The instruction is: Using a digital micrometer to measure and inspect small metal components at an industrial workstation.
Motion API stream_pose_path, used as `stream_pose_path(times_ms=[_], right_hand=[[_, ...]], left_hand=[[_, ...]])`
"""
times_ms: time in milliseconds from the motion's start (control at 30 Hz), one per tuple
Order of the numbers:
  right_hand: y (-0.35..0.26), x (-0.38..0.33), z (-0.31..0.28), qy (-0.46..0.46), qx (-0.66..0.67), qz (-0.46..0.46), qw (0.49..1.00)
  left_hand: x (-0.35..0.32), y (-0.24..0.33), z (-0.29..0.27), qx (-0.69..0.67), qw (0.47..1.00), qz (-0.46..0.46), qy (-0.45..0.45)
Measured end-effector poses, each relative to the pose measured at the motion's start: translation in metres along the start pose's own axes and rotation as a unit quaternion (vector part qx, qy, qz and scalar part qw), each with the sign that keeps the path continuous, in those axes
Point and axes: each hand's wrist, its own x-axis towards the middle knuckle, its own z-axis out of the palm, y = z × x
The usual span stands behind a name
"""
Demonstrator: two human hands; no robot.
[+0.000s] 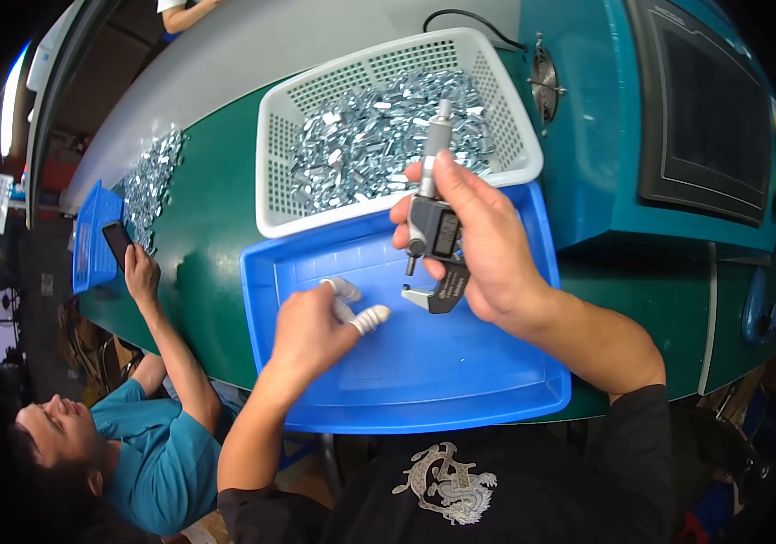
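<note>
My right hand (497, 245) is closed around a digital micrometer (428, 227), held tilted with its silver thimble up and its dark frame and small display lower down. The micrometer's jaw gap faces left, with no part visible in it. To its left hovers my left hand (311, 331), with white wraps on the thumb and a finger. Those fingertips stand apart, and I see nothing between them. Both hands are above a shallow blue tray (442, 412). Behind it, a white perforated basket (281, 199) holds many small shiny metal pieces (351, 136).
A teal machine (587, 136) with a dark screen (703, 109) stands to the right. On the green table (211, 181), a pile of metal pieces (154, 181) lies left, beside a blue basket (88, 240). A co-worker (156, 462) sits there holding a phone (118, 243).
</note>
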Motion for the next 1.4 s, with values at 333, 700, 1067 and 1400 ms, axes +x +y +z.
stream_pose_path(times_ms=[333, 700, 1067, 1400], right_hand=[[0.003, -0.003, 0.002, 0.012, -0.019, 0.024, 0.999], [0.002, 0.002, -0.001, -0.004, 0.008, 0.016, 1.000], [0.000, 0.001, -0.004, -0.002, 0.007, 0.022, 1.000], [0.001, 0.000, -0.001, -0.002, 0.005, 0.024, 1.000]], left_hand=[[0.000, -0.009, 0.003, -0.280, 0.958, 0.059, -0.021], [0.001, 0.020, 0.015, -0.603, 0.794, 0.081, -0.013], [0.005, 0.017, 0.017, -0.619, 0.779, 0.069, -0.071], [0.004, 0.014, 0.016, -0.625, 0.773, 0.049, -0.095]])
